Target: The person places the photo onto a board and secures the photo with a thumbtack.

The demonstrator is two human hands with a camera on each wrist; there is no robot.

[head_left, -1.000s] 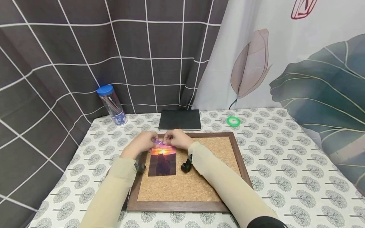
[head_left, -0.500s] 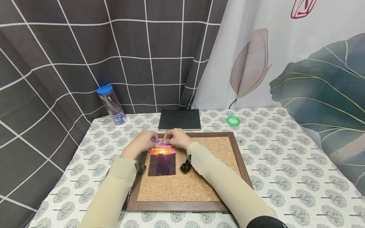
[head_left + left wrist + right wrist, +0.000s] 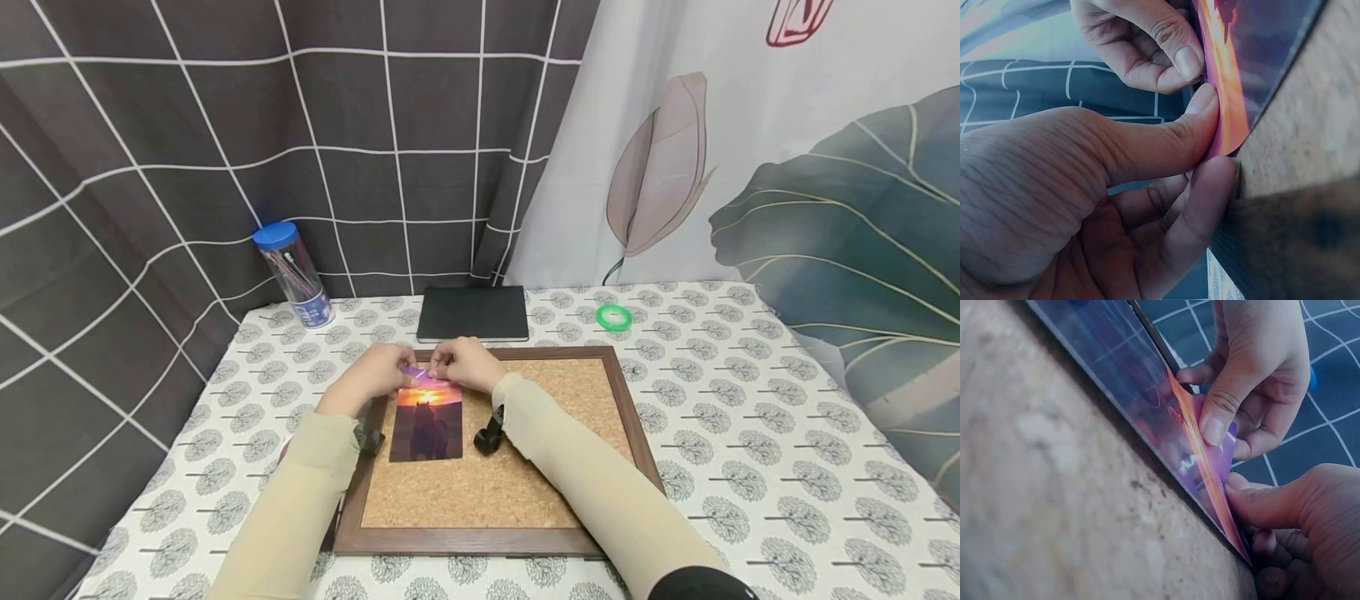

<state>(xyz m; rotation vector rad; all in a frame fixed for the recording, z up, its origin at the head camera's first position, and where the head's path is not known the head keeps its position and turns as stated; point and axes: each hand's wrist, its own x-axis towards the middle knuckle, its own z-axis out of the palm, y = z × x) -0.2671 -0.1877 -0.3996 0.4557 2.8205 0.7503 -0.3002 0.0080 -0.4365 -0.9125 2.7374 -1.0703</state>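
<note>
A glossy photo (image 3: 426, 429) of a dark figure against an orange and purple sunset lies on a brown-framed cork board (image 3: 525, 467), toward its upper left. My left hand (image 3: 372, 377) pinches the photo's top edge at the left between thumb and fingers. Beside it, my right hand (image 3: 468, 367) pinches the same edge at the right corner. The right wrist view shows the purple top strip of the photo (image 3: 1200, 450) bent up between the two hands. Fingertips hide what lies behind that edge.
Behind the board lies a black notebook (image 3: 473, 315). A green ring-shaped roll (image 3: 614, 317) sits farther right on the tree-patterned cloth (image 3: 750, 433). At the back left stands a clear tube with a blue lid (image 3: 294, 275), close to the dark checked curtain (image 3: 442, 192).
Almost nothing differs. Both hands keep their hold on the photo's top edge, and the photo stays in the same place on the board.
</note>
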